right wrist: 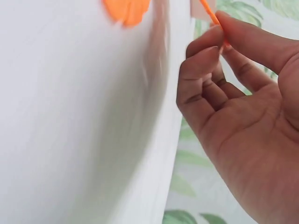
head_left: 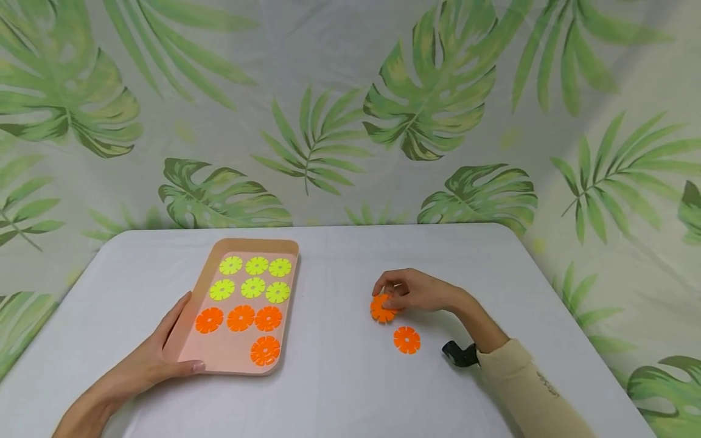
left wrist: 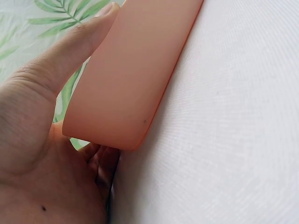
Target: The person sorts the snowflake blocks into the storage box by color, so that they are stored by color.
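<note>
In the head view, my left hand (head_left: 143,365) holds the near-left corner of a shallow pink tray (head_left: 219,360), thumb along its near wall and fingers along the left side. The left wrist view shows the hand (left wrist: 42,121) round the corner of the tray wall (left wrist: 124,74). My right hand (head_left: 418,291) pinches an orange notched disc (head_left: 381,310) between thumb and fingers, above the table right of the tray. From the right wrist view, the disc (right wrist: 210,11) appears edge-on at the fingertips. Another orange notched disc (head_left: 407,340) lies on the table just below that hand.
Inside the tray, yellow-green notched discs (head_left: 253,287) lie in two rows, with several orange discs (head_left: 241,317) nearer me. A small black device (head_left: 460,354) sits by the right sleeve cuff (head_left: 506,359). Behind the white table (head_left: 339,389) hangs a leaf-patterned cloth (head_left: 328,61).
</note>
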`<act>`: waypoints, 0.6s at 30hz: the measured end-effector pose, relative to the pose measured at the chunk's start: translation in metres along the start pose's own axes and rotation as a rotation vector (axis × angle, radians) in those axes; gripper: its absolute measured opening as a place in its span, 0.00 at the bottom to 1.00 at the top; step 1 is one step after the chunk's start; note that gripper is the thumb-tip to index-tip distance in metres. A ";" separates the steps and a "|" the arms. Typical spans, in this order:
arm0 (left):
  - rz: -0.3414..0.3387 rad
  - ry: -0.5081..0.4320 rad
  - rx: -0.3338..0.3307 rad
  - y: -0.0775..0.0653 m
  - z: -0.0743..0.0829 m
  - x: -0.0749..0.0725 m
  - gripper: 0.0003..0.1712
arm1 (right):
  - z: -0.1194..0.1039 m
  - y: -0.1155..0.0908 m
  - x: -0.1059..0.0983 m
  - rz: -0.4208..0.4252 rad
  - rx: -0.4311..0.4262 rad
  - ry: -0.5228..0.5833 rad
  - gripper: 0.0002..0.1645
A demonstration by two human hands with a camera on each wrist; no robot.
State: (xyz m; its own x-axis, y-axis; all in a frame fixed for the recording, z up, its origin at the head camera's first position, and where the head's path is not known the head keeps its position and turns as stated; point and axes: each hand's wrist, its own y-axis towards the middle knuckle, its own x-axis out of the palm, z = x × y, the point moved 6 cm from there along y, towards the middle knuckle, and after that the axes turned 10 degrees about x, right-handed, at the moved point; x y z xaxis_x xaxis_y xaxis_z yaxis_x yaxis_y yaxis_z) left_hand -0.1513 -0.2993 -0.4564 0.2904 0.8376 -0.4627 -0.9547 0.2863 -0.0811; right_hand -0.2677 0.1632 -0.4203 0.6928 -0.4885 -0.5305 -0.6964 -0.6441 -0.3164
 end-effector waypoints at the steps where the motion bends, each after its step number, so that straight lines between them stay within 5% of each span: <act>1: 0.000 -0.001 -0.005 0.000 0.000 0.000 0.69 | -0.003 0.003 0.001 -0.001 -0.007 0.011 0.14; 18: -0.011 -0.008 -0.012 0.000 -0.003 0.001 0.70 | -0.050 0.048 0.029 -0.014 -0.112 0.064 0.18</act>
State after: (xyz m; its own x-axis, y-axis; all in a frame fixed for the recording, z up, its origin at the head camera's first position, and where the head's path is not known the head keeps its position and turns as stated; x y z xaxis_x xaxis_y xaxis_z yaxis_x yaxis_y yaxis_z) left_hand -0.1511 -0.3000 -0.4591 0.3011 0.8382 -0.4546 -0.9522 0.2898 -0.0963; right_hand -0.2718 0.0883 -0.4118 0.7150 -0.5137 -0.4742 -0.6642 -0.7108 -0.2315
